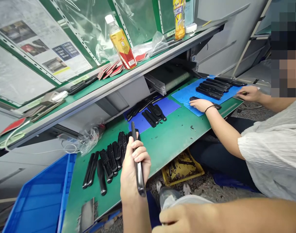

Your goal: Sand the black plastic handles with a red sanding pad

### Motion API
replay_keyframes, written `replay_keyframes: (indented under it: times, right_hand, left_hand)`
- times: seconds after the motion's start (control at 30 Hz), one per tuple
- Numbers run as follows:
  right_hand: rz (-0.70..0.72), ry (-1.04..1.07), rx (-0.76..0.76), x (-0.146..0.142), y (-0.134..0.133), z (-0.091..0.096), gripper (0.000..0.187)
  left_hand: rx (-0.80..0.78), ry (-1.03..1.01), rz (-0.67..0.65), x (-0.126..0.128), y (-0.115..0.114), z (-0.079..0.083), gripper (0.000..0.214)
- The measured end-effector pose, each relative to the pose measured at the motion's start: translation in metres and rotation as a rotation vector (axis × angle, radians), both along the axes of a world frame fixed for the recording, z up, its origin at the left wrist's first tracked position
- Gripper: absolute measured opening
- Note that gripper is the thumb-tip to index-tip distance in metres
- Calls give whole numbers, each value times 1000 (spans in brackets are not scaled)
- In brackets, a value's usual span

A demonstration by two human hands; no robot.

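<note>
In the middle of the head view my left hand [133, 161] is closed around a long, narrow black plastic handle piece [139, 178]. The piece stands nearly upright, its glossy rounded end towards me. At the bottom edge my right hand [178, 218] is closed with curled fingers; whatever they may hold is hidden. Left of my left hand, a row of similar black handle pieces [103, 178] lies on the green table [162, 145]. A few shorter black pieces [151, 116] rest on a dark blue mat [171, 106] behind it.
A co-worker's hands [201, 105] are over a light blue mat [184, 94] with black pieces at the right. A blue crate [41, 197] stands left. Under the table sits a yellow tray [184, 173] with scraps. A drink bottle [122, 45] stands on the shelf [143, 66] above.
</note>
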State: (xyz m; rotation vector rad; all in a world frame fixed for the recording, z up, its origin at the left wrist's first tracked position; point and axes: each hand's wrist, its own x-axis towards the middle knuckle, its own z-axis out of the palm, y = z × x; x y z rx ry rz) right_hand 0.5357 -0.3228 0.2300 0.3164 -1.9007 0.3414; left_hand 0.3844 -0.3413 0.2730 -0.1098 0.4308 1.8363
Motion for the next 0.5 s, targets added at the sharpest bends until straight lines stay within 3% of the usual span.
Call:
replay_keyframes:
  times: [0.1,0.2,0.27,0.33,0.4,0.5]
  right_hand:
    - [-54,-54,-29,-7,-2,-9,33]
    - [57,1,101,-12,-3,-26,34]
    - [51,-1,149,-13,2,-33,30]
    - [-49,-43,130,-12,10,-35,19]
    - [-127,-35,138,-12,16,-33,31]
    - [-140,-11,213,-17,24,-33,35]
  left_hand:
    - [35,-27,-26,-7,1,-6,27]
    - [-35,-86,36,-14,6,-11,25]
    - [-117,-70,88,-14,10,-12,27]
    - [-151,38,51,-9,12,-11,31]
    - [-156,178,-24,-1,11,-9,36]
    - [-244,362,-64,9,3,-10,37]
